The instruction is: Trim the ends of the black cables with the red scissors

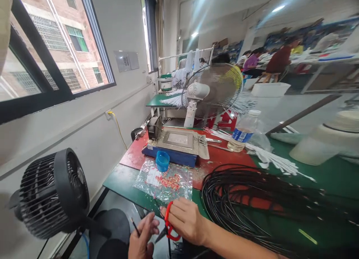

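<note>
My right hand (186, 219) grips red-handled scissors (169, 229) at the table's front edge, blades pointing left toward my left hand. My left hand (143, 238) pinches a thin black wire end (135, 226) just below the table edge. A large coil of black cable (252, 203) lies on the green table (120, 180) right of my right hand. A clear plastic bag (164, 182) with small red pieces lies just beyond my hands.
A blue cap (162, 160) sits by a flat blue-based machine (176, 145) on a red mat. A water bottle (243, 131), white strips (276, 161), a white desk fan (210, 90) and a black floor fan (53, 193) stand around. People work at far tables.
</note>
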Tool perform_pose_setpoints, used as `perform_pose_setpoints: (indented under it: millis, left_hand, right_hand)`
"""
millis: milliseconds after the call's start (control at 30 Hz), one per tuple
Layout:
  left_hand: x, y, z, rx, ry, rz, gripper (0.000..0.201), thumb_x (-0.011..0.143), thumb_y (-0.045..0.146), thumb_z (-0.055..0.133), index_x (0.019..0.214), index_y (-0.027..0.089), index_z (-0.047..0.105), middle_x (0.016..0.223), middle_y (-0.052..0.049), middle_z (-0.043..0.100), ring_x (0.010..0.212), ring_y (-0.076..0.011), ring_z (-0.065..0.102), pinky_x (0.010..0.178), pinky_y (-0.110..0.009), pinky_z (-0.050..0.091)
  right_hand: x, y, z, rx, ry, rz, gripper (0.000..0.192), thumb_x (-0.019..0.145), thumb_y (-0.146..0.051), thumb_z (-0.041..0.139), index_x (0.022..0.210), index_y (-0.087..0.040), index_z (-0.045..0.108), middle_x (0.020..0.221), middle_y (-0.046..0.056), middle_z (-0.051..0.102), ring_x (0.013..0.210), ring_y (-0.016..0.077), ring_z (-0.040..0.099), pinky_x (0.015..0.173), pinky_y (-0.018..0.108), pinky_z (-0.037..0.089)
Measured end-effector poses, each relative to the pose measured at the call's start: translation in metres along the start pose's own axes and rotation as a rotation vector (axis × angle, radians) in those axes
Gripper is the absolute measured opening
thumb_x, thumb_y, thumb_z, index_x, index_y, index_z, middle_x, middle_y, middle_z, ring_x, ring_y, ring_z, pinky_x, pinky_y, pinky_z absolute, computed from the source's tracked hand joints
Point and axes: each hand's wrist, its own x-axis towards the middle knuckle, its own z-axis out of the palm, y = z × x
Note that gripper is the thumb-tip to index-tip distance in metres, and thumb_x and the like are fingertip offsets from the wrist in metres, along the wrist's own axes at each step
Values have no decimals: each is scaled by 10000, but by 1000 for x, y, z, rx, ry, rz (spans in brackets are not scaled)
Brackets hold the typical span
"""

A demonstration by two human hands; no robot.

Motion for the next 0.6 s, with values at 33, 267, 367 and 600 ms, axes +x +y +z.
perform_pose_setpoints:
  millis: [33, 267, 367, 600]
  left_hand:
    - [-3, 3, 7, -5, 6, -45, 322, 561, 373, 704, 796, 152, 695, 817, -102, 710, 774, -162, 632, 636, -229, 443]
    - [-12, 6, 25, -235, -60, -249, 324, 568, 257, 729, 869, 171, 647, 663, -9, 680, 610, -52, 582, 549, -142, 387]
    - [-14, 5, 24, -304, -40, -214, 279, 551, 228, 742, 802, 165, 635, 548, 37, 635, 483, -22, 534, 483, -122, 375]
    - [-12, 0, 18, -333, 14, -119, 332, 509, 208, 765, 824, 170, 667, 726, -35, 730, 669, -107, 659, 617, -163, 509]
  right_hand:
    - [-3, -5, -1, 32, -23, -22, 113, 866, -134, 458, 860, -130, 571, 588, -2, 526, 544, 106, 449, 510, 284, 196]
    - [-18, -16, 3, 182, -67, -71, 230, 890, -147, 373, 771, -134, 569, 603, 22, 545, 549, 124, 448, 503, 298, 177]
    - [-22, -17, 12, 252, -80, 17, 251, 890, -151, 359, 750, -151, 567, 620, 24, 564, 567, 125, 453, 509, 290, 210]
    - [-16, -13, 14, 716, -396, 548, 315, 809, -444, 537, 676, -161, 572, 643, 0, 551, 582, 100, 464, 532, 218, 301]
